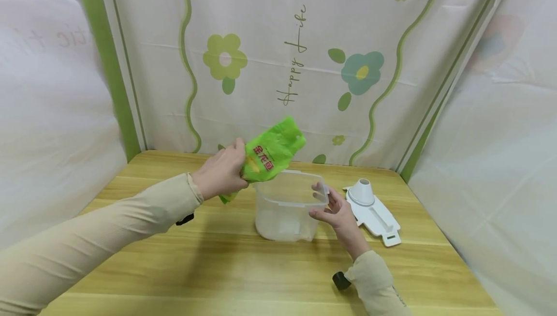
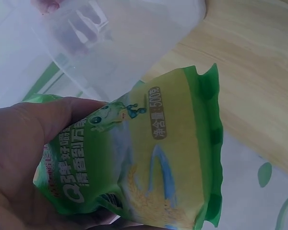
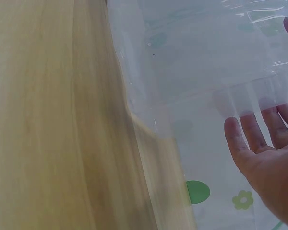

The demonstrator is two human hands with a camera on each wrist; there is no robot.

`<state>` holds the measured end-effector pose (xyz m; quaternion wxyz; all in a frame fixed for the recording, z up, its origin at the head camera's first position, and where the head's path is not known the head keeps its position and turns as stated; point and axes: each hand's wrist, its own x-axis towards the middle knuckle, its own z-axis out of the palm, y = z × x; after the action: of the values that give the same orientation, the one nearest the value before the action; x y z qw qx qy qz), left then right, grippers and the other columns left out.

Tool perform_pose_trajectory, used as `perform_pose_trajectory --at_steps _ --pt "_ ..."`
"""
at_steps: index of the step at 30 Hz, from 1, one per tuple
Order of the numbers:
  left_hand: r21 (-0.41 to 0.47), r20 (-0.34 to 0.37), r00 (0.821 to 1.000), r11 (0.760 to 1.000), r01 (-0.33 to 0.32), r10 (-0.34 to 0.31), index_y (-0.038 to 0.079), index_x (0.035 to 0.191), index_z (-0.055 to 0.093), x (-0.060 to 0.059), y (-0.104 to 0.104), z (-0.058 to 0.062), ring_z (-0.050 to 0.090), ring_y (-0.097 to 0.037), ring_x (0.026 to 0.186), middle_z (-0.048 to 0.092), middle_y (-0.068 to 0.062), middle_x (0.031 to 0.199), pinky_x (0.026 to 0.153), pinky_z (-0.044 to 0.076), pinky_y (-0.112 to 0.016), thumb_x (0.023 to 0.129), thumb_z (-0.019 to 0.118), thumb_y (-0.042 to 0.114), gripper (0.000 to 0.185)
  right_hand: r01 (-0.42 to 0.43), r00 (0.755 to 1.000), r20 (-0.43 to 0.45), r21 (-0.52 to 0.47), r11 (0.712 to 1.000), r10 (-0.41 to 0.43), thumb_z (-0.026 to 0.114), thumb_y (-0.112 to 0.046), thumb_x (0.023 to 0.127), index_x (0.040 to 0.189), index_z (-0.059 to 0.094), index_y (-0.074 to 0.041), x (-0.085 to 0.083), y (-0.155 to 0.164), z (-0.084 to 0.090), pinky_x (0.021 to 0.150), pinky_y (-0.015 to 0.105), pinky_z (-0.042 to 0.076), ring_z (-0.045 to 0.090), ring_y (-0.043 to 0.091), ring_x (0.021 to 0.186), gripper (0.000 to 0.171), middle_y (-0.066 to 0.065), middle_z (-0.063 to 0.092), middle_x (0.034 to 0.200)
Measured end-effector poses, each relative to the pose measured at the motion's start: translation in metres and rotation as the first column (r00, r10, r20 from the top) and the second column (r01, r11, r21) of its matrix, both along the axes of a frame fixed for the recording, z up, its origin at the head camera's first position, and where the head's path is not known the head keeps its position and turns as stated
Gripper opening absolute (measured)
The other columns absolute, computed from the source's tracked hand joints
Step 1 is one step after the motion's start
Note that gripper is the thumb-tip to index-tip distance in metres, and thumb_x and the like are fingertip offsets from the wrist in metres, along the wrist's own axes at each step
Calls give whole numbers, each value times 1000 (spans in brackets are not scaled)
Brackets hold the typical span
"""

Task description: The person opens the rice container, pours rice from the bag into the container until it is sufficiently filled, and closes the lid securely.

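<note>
Nearest, at the right edge of the wooden table: a beige sleeve, with a small black object just beside the cuff. Beyond it, the right hand lay against the right wall of the clear plastic container, fingers straight and slightly spread, touching the wall just under the rim; thumb only partly seen past the rim's tab, so whether it pressed or merely rested could not be told. Stood upright near the table's middle, open at the top, seemingly empty, though hard to judge through the blurred plastic. To its right, flat on the table and apart from it, a white lid with a raised spout. Left and slightly farther, the left hand gripped the lower end of a green rice bag, thumb curled over the printed front, fingers wrapped behind. Held tilted, upper end over the container's far-left rim, marked 500 g in the left wrist view. Farthest, a floral curtain behind the table.
</note>
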<state>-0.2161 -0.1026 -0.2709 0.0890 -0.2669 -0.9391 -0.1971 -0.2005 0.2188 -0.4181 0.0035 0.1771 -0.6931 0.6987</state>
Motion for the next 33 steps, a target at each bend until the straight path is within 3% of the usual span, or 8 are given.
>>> perform_pose_trajectory --at_steps 8,14,27,33 --pt "-125 -25 998 991 -53 50 3 106 39 1 9 6 53 -25 68 49 -10 83 49 49 -32 71 83 9 57 -3 1000 0 -18 1000 3 77 -3 85 150 38 -5 0 0 -1 100 32 43 35 28 137 76 13 42 149" --pt "-199 -79 995 978 -68 53 3 105 40 2 18 8 52 -25 68 48 -9 83 48 48 -32 74 81 9 52 2 1000 3 -19 1000 -2 77 -4 85 149 40 -11 1 0 0 100 31 43 36 28 136 75 11 43 149" --pt "-317 -216 976 945 -77 7 2 101 44 3 29 8 51 -23 63 48 -8 78 45 48 -32 73 75 3 42 4 1000 -5 -17 1000 -4 77 -5 84 149 39 -6 1 -1 -1 99 31 44 36 29 135 75 15 41 149" --pt "-392 -278 960 916 -88 -26 1 104 46 3 34 7 51 -23 63 48 -9 78 43 49 -31 74 70 0 38 2 1000 6 -34 999 -2 77 -4 84 148 41 -8 1 -1 0 99 33 45 37 29 136 74 19 39 150"
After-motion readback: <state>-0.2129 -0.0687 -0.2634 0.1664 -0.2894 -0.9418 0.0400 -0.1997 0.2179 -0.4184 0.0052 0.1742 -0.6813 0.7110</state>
